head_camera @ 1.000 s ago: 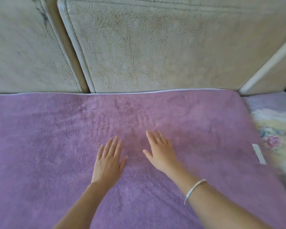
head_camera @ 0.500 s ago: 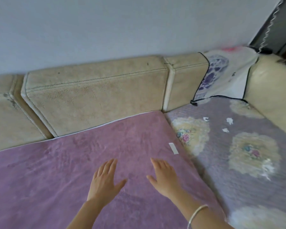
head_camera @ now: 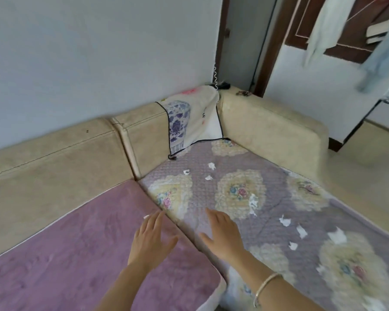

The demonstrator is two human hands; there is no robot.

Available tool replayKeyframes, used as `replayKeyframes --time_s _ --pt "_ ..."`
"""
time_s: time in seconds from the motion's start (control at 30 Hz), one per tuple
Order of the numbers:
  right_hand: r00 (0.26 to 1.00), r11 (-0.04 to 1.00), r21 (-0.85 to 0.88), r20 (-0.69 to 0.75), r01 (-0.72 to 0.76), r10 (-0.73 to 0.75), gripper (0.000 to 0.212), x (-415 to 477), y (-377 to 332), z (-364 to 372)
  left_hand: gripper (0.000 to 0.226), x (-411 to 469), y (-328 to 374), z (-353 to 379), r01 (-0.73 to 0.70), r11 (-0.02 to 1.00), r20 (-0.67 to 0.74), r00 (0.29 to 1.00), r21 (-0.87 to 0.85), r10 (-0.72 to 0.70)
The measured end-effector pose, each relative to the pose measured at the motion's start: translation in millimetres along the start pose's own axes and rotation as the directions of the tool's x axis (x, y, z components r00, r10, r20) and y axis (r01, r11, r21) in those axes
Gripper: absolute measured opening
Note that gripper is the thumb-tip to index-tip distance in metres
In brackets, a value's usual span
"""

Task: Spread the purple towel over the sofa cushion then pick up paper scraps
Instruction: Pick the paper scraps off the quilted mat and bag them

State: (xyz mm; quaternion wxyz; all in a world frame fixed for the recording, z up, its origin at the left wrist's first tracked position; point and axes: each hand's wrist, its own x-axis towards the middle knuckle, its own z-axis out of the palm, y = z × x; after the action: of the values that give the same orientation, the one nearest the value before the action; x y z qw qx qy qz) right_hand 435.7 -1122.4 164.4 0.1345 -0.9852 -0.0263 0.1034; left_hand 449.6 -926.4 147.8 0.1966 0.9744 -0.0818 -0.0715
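The purple towel (head_camera: 72,250) lies spread flat over the left sofa cushion. My left hand (head_camera: 151,239) hovers open over the towel's right edge, fingers apart. Open and empty as well, my right hand (head_camera: 222,234) is over the quilted floral cover (head_camera: 270,212) on the neighbouring cushion, with a bracelet on its wrist. Several white paper scraps lie on that cover: a far group (head_camera: 208,173), one long scrap (head_camera: 253,202) just beyond my right hand, and more to the right (head_camera: 301,232). A small white tag (head_camera: 147,216) peeks out by my left fingertips.
Beige sofa backrests (head_camera: 54,167) run along the wall and turn the corner at the right (head_camera: 267,129). A cloth with a blue vase print (head_camera: 189,122) hangs over the corner. A doorway and hanging clothes (head_camera: 323,28) are beyond the sofa.
My view has swung right and up, from the towel to the sofa corner. Both hands have shifted right; my right hand has left the towel and is now over the floral cover.
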Motion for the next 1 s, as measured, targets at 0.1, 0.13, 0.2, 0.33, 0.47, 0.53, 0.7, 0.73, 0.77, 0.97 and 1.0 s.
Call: replayKeyframes --time_s 0.1,0.13,0.2,0.33,0.47,0.53,0.7,0.73,0.77,0.97,1.0 --pt "0.996 0.996 0.03 -0.03 -0.086 0.087 0.067 -17 34 -16 0.078 13 39 6 -0.075 0.997 0.025 0.997 -0.002 0.075" --pt "0.993 0.992 0.038 -0.03 -0.116 0.117 0.068 -22 44 -21 0.078 17 48 8 -0.095 0.996 0.03 0.995 0.001 0.095" --pt "0.98 0.98 0.057 -0.046 -0.191 0.194 0.069 -33 68 -30 0.079 28 76 12 -0.155 0.988 0.045 0.987 0.015 0.154" --pt "0.941 0.938 0.13 -0.063 -0.322 0.332 0.07 -49 108 -42 0.098 49 123 23 -0.275 0.961 0.109 0.956 0.02 0.271" --pt "0.886 0.879 0.173 -0.059 -0.445 0.46 0.071 -66 140 -48 0.083 69 161 42 -0.392 0.92 0.197 0.903 0.009 0.383" --pt "0.848 0.841 0.182 -0.062 -0.509 0.526 0.071 -75 156 -52 0.082 79 183 50 -0.44 0.898 0.234 0.872 -0.009 0.429" --pt "0.753 0.742 0.251 -0.068 -0.622 0.654 0.072 -100 187 -67 0.083 94 234 62 -0.527 0.842 0.28 0.797 -0.113 0.536" --pt "0.727 0.715 0.271 -0.072 -0.644 0.683 0.071 -107 194 -71 0.083 96 247 65 -0.544 0.828 0.286 0.779 -0.134 0.558" --pt "0.701 0.69 0.287 -0.077 -0.665 0.709 0.071 -114 201 -74 0.082 97 259 68 -0.563 0.813 0.289 0.762 -0.147 0.58" --pt "0.595 0.59 0.323 -0.097 -0.74 0.798 0.072 -150 243 -85 0.081 95 322 85 -0.633 0.749 0.322 0.68 -0.196 0.659" --pt "0.579 0.574 0.333 -0.097 -0.748 0.81 0.072 -157 250 -86 0.081 94 331 88 -0.634 0.745 0.328 0.672 -0.209 0.664"
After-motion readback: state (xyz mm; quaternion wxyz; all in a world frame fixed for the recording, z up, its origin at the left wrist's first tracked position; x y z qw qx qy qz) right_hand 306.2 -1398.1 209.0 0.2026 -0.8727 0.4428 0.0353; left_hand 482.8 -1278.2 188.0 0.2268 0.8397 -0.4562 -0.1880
